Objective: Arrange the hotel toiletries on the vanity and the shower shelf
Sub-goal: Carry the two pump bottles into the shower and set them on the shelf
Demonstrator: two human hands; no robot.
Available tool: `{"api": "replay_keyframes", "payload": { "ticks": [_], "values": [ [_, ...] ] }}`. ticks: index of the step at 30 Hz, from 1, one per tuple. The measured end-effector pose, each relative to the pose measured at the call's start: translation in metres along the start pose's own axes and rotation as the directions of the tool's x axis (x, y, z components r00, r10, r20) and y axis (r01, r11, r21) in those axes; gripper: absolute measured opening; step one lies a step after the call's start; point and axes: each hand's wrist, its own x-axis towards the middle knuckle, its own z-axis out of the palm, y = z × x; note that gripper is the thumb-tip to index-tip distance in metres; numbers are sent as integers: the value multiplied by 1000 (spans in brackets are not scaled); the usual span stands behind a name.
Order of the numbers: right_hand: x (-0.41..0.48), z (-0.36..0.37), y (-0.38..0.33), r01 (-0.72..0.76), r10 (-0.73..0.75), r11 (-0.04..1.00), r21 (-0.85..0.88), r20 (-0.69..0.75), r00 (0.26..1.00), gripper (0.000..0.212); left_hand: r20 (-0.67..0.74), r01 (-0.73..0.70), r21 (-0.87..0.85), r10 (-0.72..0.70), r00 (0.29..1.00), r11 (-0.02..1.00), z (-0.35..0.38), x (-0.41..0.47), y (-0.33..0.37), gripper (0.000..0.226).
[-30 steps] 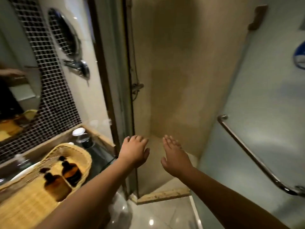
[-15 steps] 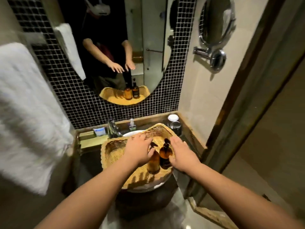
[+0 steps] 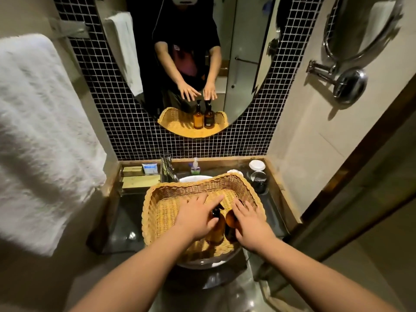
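A woven wicker basket (image 3: 157, 206) sits on the white sink bowl of the dark vanity. Two amber pump bottles stand upright side by side in its near right part: the left bottle (image 3: 218, 228) and the right bottle (image 3: 229, 219). My left hand (image 3: 198, 218) hovers over the left bottle with its fingers spread and straight. My right hand (image 3: 249, 224) is over the right bottle with straight fingers and hides most of it. In the mirror, both hands are seen flat just above the pump heads, holding nothing.
A chrome faucet (image 3: 167, 168), a small soap dispenser (image 3: 195, 168), a blue-white packet (image 3: 150, 168) and wooden trays (image 3: 139, 181) line the vanity's back. Two glasses (image 3: 257, 174) stand at back right. A white towel (image 3: 38, 140) hangs left. The shower door frame (image 3: 351, 199) rises on the right.
The view swung from the shower stall to the vanity. Both hands moved over the basket and now sit lower, right above the two amber bottles.
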Motion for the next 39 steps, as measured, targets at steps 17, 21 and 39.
{"api": "replay_keyframes", "payload": {
  "ticks": [17, 21, 39],
  "values": [
    [9, 55, 21, 100, 46, 924, 370, -365, 930, 17, 134, 177, -134, -159, 978, 975, 104, -4, 32, 57],
    [20, 70, 24, -28, 198, 878, 477, -309, 930, 13, 71, 172, -193, -161, 984, 966, 107, -3, 34, 46],
    [74, 91, 35, -50, 169, 759, 649, -122, 978, 78, 196, 460, -570, -431, 881, 681, 117, 49, 21, 84]
  ]
}}
